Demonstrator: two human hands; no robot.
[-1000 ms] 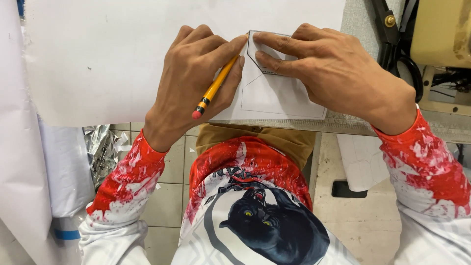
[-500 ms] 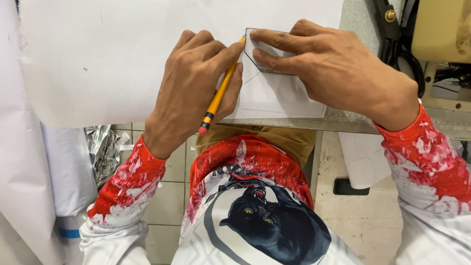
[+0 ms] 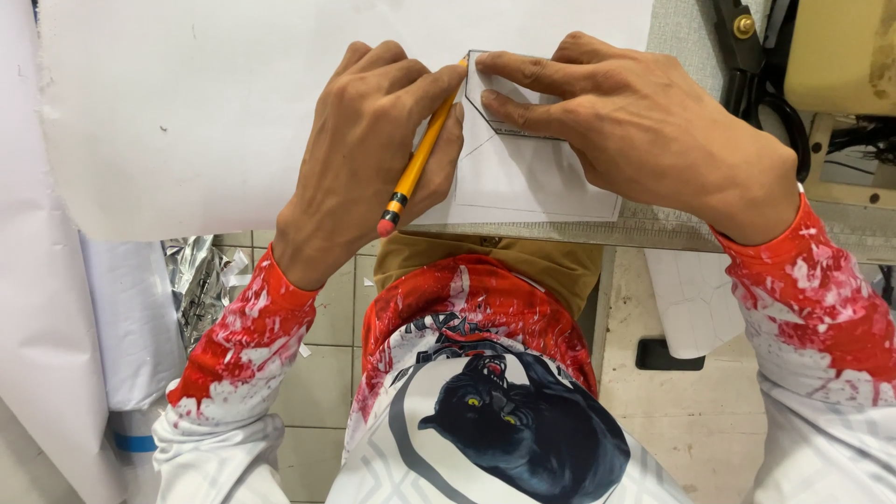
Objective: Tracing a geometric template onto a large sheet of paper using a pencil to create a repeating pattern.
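Observation:
My left hand point(image 3: 369, 149) grips a yellow pencil point(image 3: 417, 166) with a red eraser end. Its tip rests against the upper left corner of a small pale angular template point(image 3: 493, 105). My right hand point(image 3: 644, 131) lies flat over that template, two fingers pressing it down onto a large white paper sheet point(image 3: 205, 103). Thin pencil lines show on the sheet below the template. Most of the template is hidden under my right fingers.
Black-handled scissors point(image 3: 751, 70) lie at the top right beside a beige machine body point(image 3: 840, 56). A grey table edge point(image 3: 653, 229) runs under my right wrist. White paper rolls point(image 3: 121, 317) and crumpled foil point(image 3: 201, 280) stand on the tiled floor at left.
The pencil tip has travelled up along the template's left edge to its top corner, and the pencil has swung more upright. My right hand has stayed pressing the template.

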